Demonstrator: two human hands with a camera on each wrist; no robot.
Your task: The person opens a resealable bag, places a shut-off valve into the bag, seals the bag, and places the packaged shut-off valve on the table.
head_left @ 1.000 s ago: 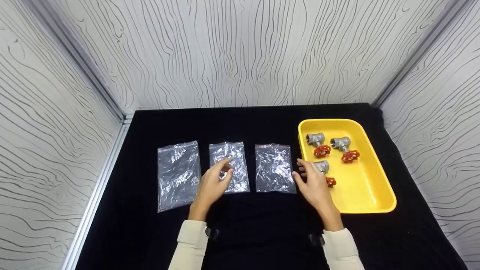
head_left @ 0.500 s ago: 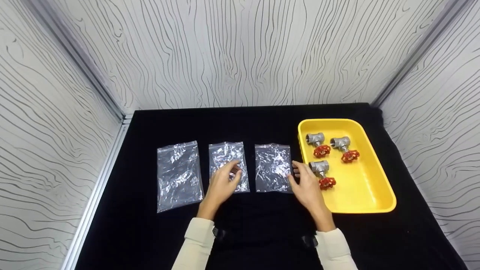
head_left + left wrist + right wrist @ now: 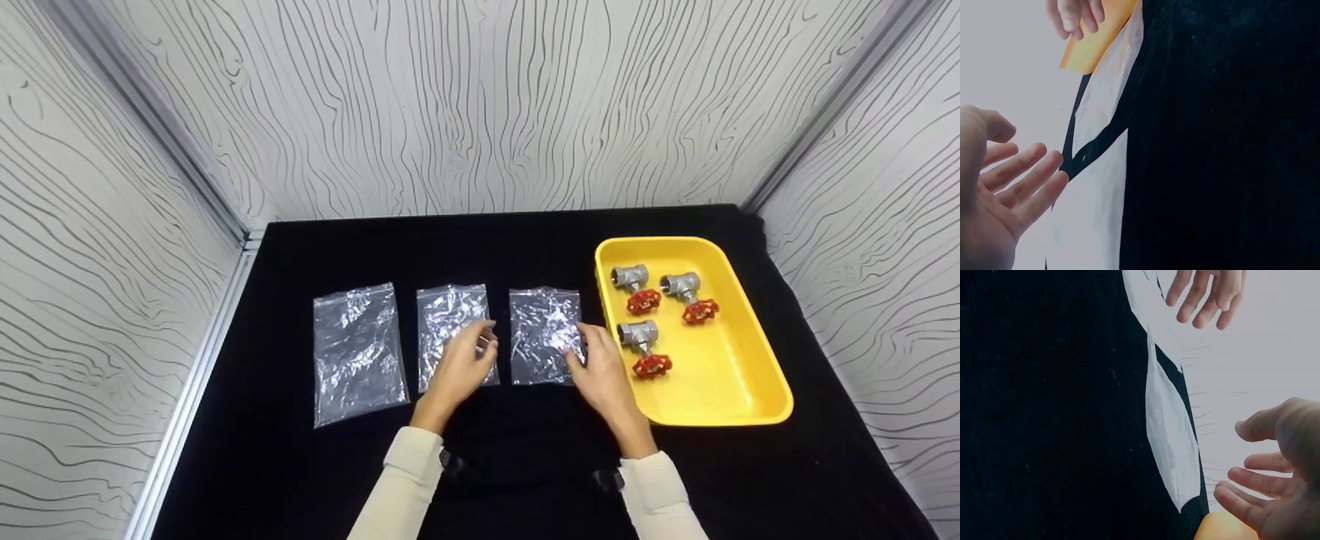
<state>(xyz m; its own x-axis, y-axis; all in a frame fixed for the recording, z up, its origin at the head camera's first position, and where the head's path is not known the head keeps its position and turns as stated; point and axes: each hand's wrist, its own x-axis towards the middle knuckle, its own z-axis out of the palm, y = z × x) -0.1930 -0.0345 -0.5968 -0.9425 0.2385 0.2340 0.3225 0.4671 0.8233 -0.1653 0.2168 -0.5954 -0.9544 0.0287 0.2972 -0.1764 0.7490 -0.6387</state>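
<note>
While both hands hold nothing, the left hand (image 3: 463,367) is over the right part of a clear plastic zip bag in the middle (image 3: 439,309), and the right hand (image 3: 604,369) is over the right edge of a matching clear plastic zip bag to its right (image 3: 540,322). Fingers loosely bent on both, thumbs apart from fingertips, palms facing inward. Wrist views show nothing between the fingers; contact with the bags: can't tell from the head view.

Larger clear plastic zip bag (image 3: 356,356) lies flat at far left, slightly skewed. All three bags sit in a row, apart, on black cloth (image 3: 525,484).

Right of the row: yellow rectangular plastic tray (image 3: 720,382) with three silver metal tee-shaped valves (image 3: 638,334), red handwheels (image 3: 652,366) toward the person. Two at the far side, one nearer, by the tray's left wall. Sleeves (image 3: 411,465) are cream, with a black device (image 3: 454,463) at each wrist.
</note>
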